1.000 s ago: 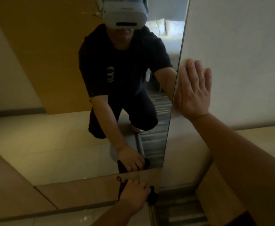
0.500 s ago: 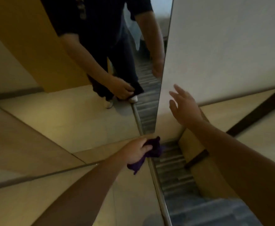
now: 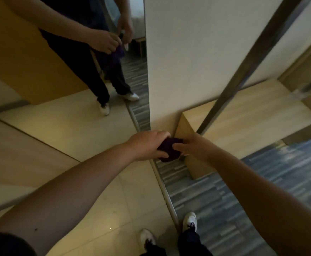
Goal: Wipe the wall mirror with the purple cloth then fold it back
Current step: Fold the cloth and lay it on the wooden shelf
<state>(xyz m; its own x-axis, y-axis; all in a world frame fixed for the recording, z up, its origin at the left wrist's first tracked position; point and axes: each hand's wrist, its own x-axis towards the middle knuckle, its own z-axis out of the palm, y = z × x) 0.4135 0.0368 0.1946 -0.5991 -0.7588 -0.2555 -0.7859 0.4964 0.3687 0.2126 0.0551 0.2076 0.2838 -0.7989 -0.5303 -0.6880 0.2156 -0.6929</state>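
Crumpled dark purple cloth [image 3: 169, 149] bunched between both hands; left hand [image 3: 147, 145] fingers curled gripping cloth; right hand [image 3: 191, 147] fingers pinching cloth; tall frameless wall mirror [image 3: 68, 80] beyond

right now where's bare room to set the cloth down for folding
The light wood ledge, right of the hands along the white wall, looks bare. Pale floor tiles below the mirror are bare too. It is crowded where both hands bunch the purple cloth.

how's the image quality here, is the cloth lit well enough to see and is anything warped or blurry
Head view: dim, warm light; the bunched dark purple cloth reads nearly black between the left hand and right hand. Wide-angle lens bends the tall wall mirror edge and slanted metal bar; the right edge is soft and smeared.
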